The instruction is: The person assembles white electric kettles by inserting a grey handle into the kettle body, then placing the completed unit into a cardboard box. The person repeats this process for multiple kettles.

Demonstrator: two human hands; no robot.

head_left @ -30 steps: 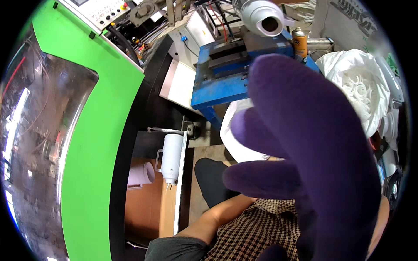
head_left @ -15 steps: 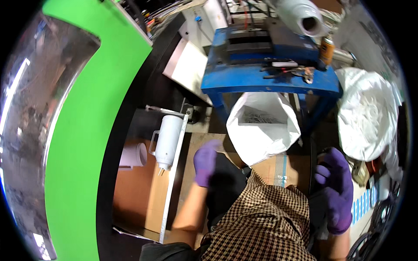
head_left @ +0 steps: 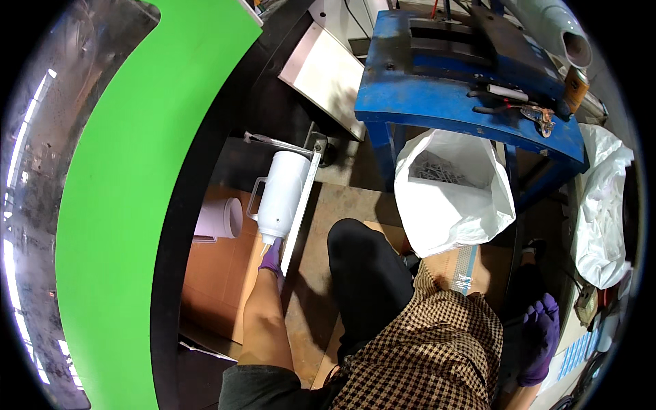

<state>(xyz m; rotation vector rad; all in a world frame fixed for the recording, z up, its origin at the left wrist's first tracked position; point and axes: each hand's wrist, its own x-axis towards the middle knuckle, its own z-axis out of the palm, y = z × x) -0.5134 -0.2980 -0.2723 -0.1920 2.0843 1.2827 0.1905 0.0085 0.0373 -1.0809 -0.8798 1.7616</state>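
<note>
Leftward from above the knee, the purple-gloved left hand (head_left: 271, 257) has moved to the narrow end of one white jug (head_left: 285, 188) along the bin's right edge; with its fingers partly hidden, I cannot tell whether they grip. Well apart, the right hand (head_left: 541, 338) hangs beside the thigh, fingers bent, contents unclear. One second jug (head_left: 222, 219) lies farther left in the cardboard-lined bin (head_left: 219, 294). Two white sacks stand about: one (head_left: 454, 215) before the blue bench's (head_left: 389, 96) front edge, one (head_left: 601, 219) past its right corner, where pliers (head_left: 495, 108) lie. One green machine panel (head_left: 137, 171) flanks the bin.
</note>
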